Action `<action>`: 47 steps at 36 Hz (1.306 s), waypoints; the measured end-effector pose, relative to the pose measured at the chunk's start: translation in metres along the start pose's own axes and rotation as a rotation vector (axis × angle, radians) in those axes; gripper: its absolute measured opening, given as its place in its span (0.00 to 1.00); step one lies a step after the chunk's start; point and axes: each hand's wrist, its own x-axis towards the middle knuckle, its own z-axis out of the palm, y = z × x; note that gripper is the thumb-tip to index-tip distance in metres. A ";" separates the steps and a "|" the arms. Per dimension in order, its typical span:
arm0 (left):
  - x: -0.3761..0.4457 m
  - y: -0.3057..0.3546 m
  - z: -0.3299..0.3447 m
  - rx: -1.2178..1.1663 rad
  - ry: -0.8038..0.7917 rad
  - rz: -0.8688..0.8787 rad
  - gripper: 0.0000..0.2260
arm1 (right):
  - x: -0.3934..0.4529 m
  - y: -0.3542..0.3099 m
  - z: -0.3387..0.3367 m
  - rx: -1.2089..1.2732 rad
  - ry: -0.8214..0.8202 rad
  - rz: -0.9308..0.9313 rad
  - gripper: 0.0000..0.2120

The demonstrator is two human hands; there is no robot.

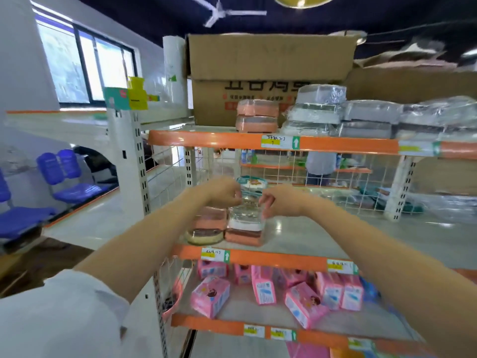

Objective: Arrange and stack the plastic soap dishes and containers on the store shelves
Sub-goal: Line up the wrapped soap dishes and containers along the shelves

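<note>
Both hands — L (225,193), R (280,200) — grip clear container (246,215) btwn them.

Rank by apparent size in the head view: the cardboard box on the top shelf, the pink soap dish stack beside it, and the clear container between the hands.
1. cardboard box, by far the largest.
2-3. pink soap dish stack and clear container look alike; the container sits nearer the camera, so I won't rank them.

Orange shelf edge (258,142), pink boxes (210,295), blue chairs (69,174), brown carton (268,58)
</note>
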 end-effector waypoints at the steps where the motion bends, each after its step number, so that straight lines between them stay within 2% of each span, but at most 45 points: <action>1: -0.001 0.006 -0.008 -0.008 0.019 0.003 0.10 | -0.005 -0.003 -0.009 -0.037 0.026 -0.017 0.16; 10: 0.003 0.051 -0.091 0.003 0.216 0.089 0.14 | -0.023 -0.001 -0.080 -0.093 0.256 -0.048 0.18; 18: 0.033 0.039 -0.129 0.049 0.328 0.081 0.13 | 0.000 0.013 -0.115 -0.124 0.365 -0.050 0.25; 30: 0.114 -0.038 -0.142 -0.010 0.386 -0.059 0.17 | 0.094 0.026 -0.156 -0.305 0.363 -0.058 0.18; 34: 0.158 -0.066 -0.149 0.036 0.412 -0.084 0.11 | 0.131 0.034 -0.175 -0.331 0.348 -0.023 0.19; 40: 0.220 -0.090 -0.164 0.033 0.389 -0.094 0.14 | 0.180 0.056 -0.197 -0.381 0.326 0.020 0.16; 43: 0.241 -0.095 -0.168 -0.004 0.372 -0.098 0.15 | 0.195 0.065 -0.203 -0.390 0.305 0.062 0.19; 44: 0.249 -0.096 -0.169 -0.023 0.359 -0.099 0.16 | 0.201 0.069 -0.205 -0.392 0.301 0.077 0.20; 47: 0.273 -0.102 -0.168 -0.050 0.299 -0.119 0.30 | 0.214 0.076 -0.212 -0.415 0.271 0.108 0.21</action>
